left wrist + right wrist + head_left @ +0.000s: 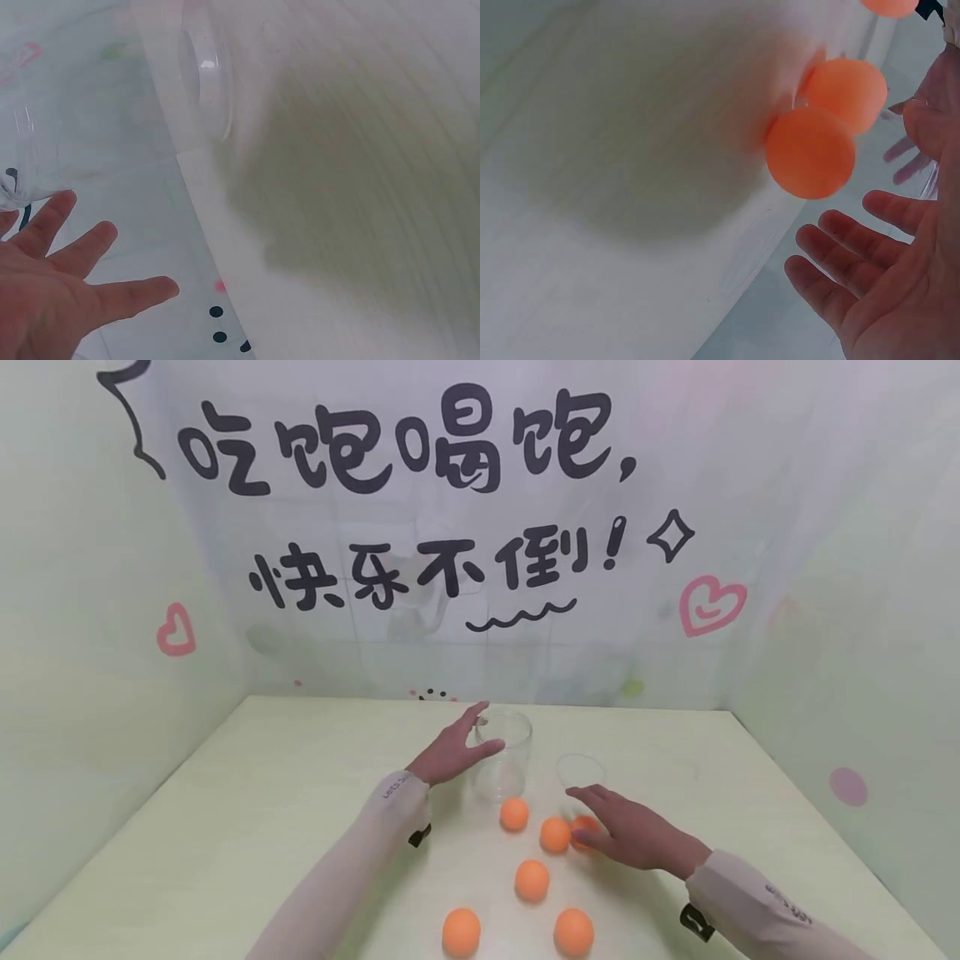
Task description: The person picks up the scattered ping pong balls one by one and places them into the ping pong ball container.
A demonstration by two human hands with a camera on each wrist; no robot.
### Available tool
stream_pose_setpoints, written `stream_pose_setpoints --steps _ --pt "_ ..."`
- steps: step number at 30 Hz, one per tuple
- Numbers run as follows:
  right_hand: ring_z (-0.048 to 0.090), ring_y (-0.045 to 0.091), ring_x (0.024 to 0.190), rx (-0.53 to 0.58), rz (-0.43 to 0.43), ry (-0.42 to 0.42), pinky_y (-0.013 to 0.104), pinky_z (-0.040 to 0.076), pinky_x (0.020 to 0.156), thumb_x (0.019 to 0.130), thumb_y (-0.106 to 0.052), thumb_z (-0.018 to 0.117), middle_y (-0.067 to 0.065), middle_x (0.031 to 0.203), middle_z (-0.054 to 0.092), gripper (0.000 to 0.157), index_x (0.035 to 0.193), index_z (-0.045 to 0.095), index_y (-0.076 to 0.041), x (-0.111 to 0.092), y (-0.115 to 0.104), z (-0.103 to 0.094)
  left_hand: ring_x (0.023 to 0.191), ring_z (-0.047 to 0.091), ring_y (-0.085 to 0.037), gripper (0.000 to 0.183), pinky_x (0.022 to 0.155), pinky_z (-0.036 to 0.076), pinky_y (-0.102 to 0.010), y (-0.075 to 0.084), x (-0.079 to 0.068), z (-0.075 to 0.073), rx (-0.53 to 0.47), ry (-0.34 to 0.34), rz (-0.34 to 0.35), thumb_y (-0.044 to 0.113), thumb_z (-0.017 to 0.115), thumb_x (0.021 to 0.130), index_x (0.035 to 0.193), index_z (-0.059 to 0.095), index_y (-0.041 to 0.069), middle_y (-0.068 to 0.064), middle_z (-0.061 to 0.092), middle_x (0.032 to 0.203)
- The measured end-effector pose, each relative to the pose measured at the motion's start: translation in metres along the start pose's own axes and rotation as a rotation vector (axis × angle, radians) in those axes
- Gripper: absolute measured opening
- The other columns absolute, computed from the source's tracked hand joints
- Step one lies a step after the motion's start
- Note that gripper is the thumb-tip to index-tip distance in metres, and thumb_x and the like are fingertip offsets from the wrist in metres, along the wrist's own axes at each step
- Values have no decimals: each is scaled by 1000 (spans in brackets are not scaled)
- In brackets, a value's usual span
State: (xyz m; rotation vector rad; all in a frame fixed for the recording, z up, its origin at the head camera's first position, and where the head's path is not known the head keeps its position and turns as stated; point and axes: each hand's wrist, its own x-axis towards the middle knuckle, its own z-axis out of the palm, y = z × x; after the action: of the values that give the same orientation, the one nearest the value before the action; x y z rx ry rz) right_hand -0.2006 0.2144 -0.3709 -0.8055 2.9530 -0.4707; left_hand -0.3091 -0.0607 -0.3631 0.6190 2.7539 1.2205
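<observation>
A clear cylindrical jar [516, 768] stands upright on the table. My left hand [454, 750] is at its left side near the rim, fingers spread, with the thumb across its front. In the left wrist view, the fingertips [61, 201] are right at the jar's clear wall. My right hand [637, 831] hovers palm down with loosely straight fingers, holding nothing. Partly hidden by its thumb is an orange ball [582, 825], with another orange ball [555, 834] beside it. Beyond the right fingertips lies a clear round disc [580, 768], like a lid.
One orange ball [513, 814] is just in front of the jar. Closer to me are a ball [532, 880] and two more at the near edge, one left [461, 932] and one right [574, 932]. Printed curtain-like walls [480, 660] enclose the pale table [300, 777].
</observation>
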Motion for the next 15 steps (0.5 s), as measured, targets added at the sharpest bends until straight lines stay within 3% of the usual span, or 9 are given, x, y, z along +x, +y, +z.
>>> stream_pose_setpoints --steps 15 --pt "52 13 95 -44 -65 31 35 45 81 84 -32 59 -1 115 50 42 121 51 -14 -6 -2 21 125 38 -24 74 99 31 -48 -1 4 1 45 -15 -10 55 54 80 140 22 28 -6 38 138"
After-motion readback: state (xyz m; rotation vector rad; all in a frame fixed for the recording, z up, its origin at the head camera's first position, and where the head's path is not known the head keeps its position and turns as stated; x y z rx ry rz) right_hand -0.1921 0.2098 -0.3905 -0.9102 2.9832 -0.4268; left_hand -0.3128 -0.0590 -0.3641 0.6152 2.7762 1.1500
